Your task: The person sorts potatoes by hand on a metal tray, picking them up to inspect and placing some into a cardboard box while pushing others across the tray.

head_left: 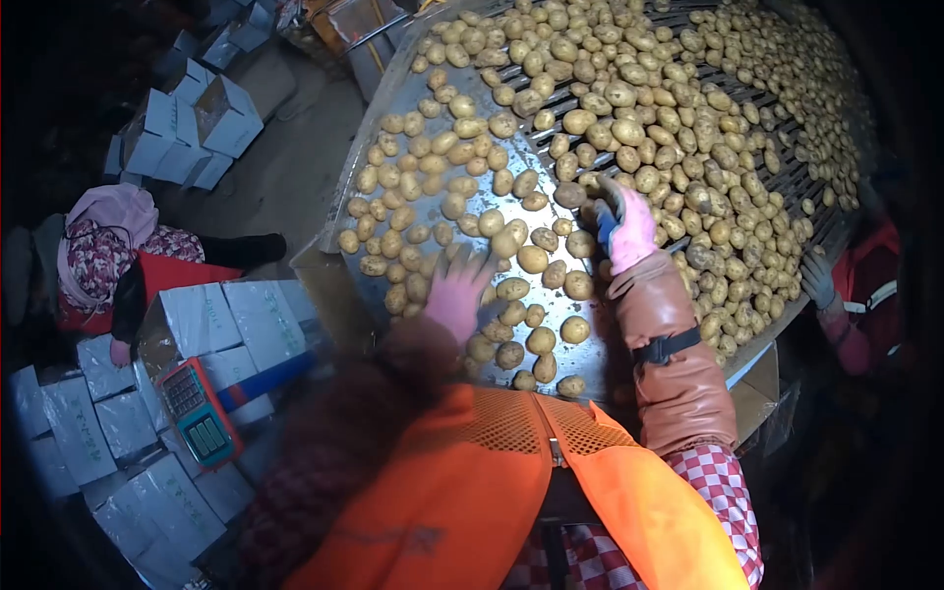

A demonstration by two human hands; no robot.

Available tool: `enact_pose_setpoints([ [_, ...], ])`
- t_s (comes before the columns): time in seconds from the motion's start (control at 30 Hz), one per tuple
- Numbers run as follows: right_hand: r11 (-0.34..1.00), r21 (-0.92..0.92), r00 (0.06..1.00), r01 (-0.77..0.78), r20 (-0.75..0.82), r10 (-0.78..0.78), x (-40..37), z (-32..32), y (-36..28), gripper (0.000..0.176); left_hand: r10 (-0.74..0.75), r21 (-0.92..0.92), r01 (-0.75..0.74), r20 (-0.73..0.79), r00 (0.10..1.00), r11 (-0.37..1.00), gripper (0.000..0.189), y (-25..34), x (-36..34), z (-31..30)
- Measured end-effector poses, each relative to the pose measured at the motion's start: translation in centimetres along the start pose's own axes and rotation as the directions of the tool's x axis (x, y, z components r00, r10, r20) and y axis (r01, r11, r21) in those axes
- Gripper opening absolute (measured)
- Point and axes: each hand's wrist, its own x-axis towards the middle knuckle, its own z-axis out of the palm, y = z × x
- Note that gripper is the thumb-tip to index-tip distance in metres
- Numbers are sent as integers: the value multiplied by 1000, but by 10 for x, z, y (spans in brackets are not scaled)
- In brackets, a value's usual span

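Observation:
My left hand (460, 295), in a pink glove with greyish fingers, lies over potatoes (401, 218) spread on a metal sorting table (580, 359). Its fingers are spread and slightly blurred. Farther right, my right hand (627, 224), in a pink and blue-grey glove, reaches to the edge of a dense heap of potatoes (678, 128). Those fingers are curved and apart, next to a darker potato (569, 195); part of them is hidden behind the hand. Neither hand visibly grips a potato.
Dark slats (787, 177) show beneath the heap. White cartons (167, 511) are stacked at the left, with a red and teal scale display (202, 413) in front. A person in a pink head covering (113, 231) is beside them. A co-worker's gloved hand (818, 278) touches the right edge.

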Motion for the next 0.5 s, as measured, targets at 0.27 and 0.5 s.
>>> enact_pose_setpoints([
  [0.27,849,-502,961,166,277,-24,17,46,14,61,-442,-171,446,63,895,879,56,-65,-68,53],
  [0.5,943,-276,970,185,208,-130,-37,54,-43,45,-318,-163,275,-426,847,948,57,-84,26,-8],
])
